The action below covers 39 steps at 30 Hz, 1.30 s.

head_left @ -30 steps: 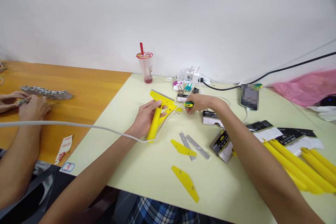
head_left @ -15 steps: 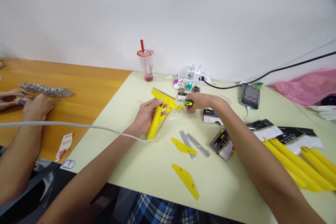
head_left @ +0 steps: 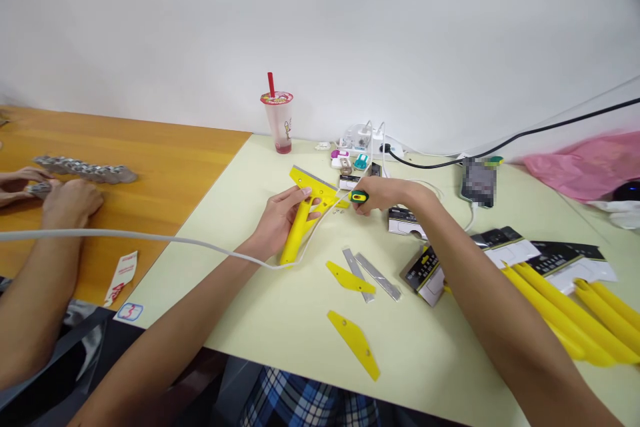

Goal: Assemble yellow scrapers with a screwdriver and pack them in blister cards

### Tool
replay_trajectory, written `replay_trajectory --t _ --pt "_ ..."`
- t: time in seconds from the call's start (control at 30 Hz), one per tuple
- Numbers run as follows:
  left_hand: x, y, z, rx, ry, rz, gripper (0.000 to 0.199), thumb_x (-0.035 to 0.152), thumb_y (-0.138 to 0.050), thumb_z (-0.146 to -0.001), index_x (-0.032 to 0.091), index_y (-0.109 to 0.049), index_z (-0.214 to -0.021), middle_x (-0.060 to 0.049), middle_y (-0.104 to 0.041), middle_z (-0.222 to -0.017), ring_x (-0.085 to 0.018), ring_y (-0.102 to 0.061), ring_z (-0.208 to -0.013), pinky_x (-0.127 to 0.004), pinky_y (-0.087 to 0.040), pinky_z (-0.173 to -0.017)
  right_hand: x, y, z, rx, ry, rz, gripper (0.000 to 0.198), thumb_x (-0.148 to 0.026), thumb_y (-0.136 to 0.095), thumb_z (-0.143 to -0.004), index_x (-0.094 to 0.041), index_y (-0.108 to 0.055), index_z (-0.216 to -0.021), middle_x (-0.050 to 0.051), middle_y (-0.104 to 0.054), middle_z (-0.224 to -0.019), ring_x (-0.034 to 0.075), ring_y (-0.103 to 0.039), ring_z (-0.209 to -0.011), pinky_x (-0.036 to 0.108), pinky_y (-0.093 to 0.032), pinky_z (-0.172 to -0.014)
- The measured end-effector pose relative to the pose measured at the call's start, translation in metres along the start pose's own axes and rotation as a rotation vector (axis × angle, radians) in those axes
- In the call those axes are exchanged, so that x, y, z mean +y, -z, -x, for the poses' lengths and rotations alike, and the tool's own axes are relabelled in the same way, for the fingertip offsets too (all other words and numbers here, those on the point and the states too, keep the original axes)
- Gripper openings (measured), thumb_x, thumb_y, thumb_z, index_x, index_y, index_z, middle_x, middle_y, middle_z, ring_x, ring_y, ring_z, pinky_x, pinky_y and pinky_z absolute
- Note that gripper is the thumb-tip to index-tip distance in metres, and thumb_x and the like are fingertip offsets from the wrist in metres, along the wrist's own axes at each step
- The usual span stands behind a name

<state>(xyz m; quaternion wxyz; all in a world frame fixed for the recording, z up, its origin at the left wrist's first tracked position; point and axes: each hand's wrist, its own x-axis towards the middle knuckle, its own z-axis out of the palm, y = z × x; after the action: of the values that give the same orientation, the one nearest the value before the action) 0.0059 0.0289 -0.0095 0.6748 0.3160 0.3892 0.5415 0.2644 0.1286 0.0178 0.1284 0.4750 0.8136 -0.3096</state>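
1. Closest to the person, one yellow plate (head_left: 354,345) lies flat on the table (head_left: 270,320), apart from both hands.
2. Behind it, a second plate (head_left: 350,277) lies across one of two metal strips (head_left: 379,276).
3. The left hand (head_left: 275,223) grasps the yellow scraper (head_left: 296,233) where grip meets head, with the thumb on top. The scraper slants away from the person; I cannot tell if it touches the table. In my opinion, this hold should be firm, with fingers behind the metal edge (head_left: 315,177).
4. A white cable (head_left: 200,245) passes in front of the scraper; better to keep it aside.
5. The right hand (head_left: 376,193) is clenched around a green-yellow handle (head_left: 359,197) at the scraper's right end. Its tip I cannot see. If it is a screwdriver, I would press it straight and turn slowly.
6. Just beside, tiny bits (head_left: 339,211) lie on the table; they could easily get lost.
7. Farther, a cup (head_left: 280,127) stands near the wall.
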Motion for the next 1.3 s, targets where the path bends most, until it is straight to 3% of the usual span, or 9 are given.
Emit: replay_trajectory --t 0.2,0.3,0.43,0.53,0.73,0.87,1.1,1.3 --pt "0.002 -0.002 0.001 0.025 0.04 0.004 0.022 0.025 -0.094 -0.079 0.014 -0.077 -0.087 -0.009 -0.077 -0.104 -0.02 -0.076 -0.097 -0.027 -0.067 -0.076 -0.01 0.006 0.015 -0.029 -0.043 0.002 0.005 -0.021 -0.073 -0.076 -0.019 -0.071 -0.08 0.008 -0.078 -0.087 0.023 -0.07 -0.074 0.032 -0.046 -0.062" --pt "0.002 -0.002 0.001 0.023 0.063 -0.017 0.022 0.024 -0.095 -0.079 0.013 -0.079 -0.089 -0.01 -0.077 -0.103 -0.02 -0.076 -0.095 -0.027 -0.068 -0.078 -0.016 0.016 0.033 0.013 0.014 -0.038 0.01 -0.028 -0.077 -0.08 -0.02 -0.073 -0.086 0.007 -0.079 -0.09 0.023 -0.07 -0.078 0.031 -0.046 -0.065" --pt "-0.002 -0.002 0.002 -0.021 0.065 -0.105 0.022 0.027 -0.093 -0.081 0.011 -0.083 -0.094 -0.014 -0.079 -0.109 -0.022 -0.075 -0.099 -0.03 -0.069 -0.079 -0.041 0.025 0.058 0.26 0.236 -0.029 0.02 -0.041 -0.071 -0.093 -0.021 -0.072 -0.095 0.004 -0.074 -0.087 0.02 -0.062 -0.076 0.031 -0.042 -0.069" --pt "-0.005 -0.002 0.004 -0.076 0.064 -0.158 0.025 0.03 -0.094 -0.081 0.013 -0.086 -0.097 -0.014 -0.08 -0.115 -0.025 -0.076 -0.102 -0.033 -0.07 -0.079 -0.068 0.018 0.065 0.451 0.278 0.016 0.024 -0.043 -0.066 -0.098 -0.021 -0.068 -0.092 0.002 -0.066 -0.082 0.017 -0.052 -0.072 0.032 -0.035 -0.068" --pt "-0.009 -0.003 0.009 -0.15 0.069 -0.208 0.032 0.035 -0.099 -0.076 0.015 -0.087 -0.098 -0.012 -0.081 -0.11 -0.026 -0.076 -0.1 -0.037 -0.07 -0.079 -0.094 -0.003 0.047 0.531 0.35 0.063 0.028 -0.026 -0.063 -0.097 -0.022 -0.046 -0.075 0.0 -0.055 -0.072 0.016 -0.045 -0.069 0.032 -0.03 -0.068" --pt "-0.01 -0.004 0.011 -0.156 0.07 -0.233 0.032 0.034 -0.1 -0.074 0.016 -0.088 -0.098 -0.013 -0.08 -0.111 -0.026 -0.077 -0.099 -0.036 -0.071 -0.077 -0.096 -0.005 0.041 0.557 0.327 0.086 0.028 -0.019 -0.063 -0.093 -0.022 -0.043 -0.073 0.0 -0.054 -0.073 0.016 -0.044 -0.07 0.032 -0.03 -0.07" --pt "-0.009 -0.006 0.013 -0.157 0.067 -0.292 0.031 0.039 -0.097 -0.077 0.016 -0.089 -0.096 -0.013 -0.081 -0.11 -0.027 -0.077 -0.097 -0.037 -0.071 -0.077 -0.101 -0.006 0.045 0.531 0.26 0.05 0.034 -0.022 -0.066 -0.09 -0.022 -0.04 -0.068 -0.002 -0.048 -0.063 0.014 -0.035 -0.063 0.032 -0.027 -0.064" --pt "-0.008 -0.005 0.015 -0.196 0.034 -0.335 0.028 0.039 -0.097 -0.078 0.018 -0.09 -0.095 -0.012 -0.083 -0.107 -0.027 -0.077 -0.097 -0.036 -0.071 -0.076 -0.1 -0.002 0.047 0.545 0.131 -0.035 0.026 -0.025 -0.074 -0.084 -0.021 -0.051 -0.072 -0.001 -0.06 -0.068 0.014 -0.05 -0.064 0.029 -0.034 -0.063"
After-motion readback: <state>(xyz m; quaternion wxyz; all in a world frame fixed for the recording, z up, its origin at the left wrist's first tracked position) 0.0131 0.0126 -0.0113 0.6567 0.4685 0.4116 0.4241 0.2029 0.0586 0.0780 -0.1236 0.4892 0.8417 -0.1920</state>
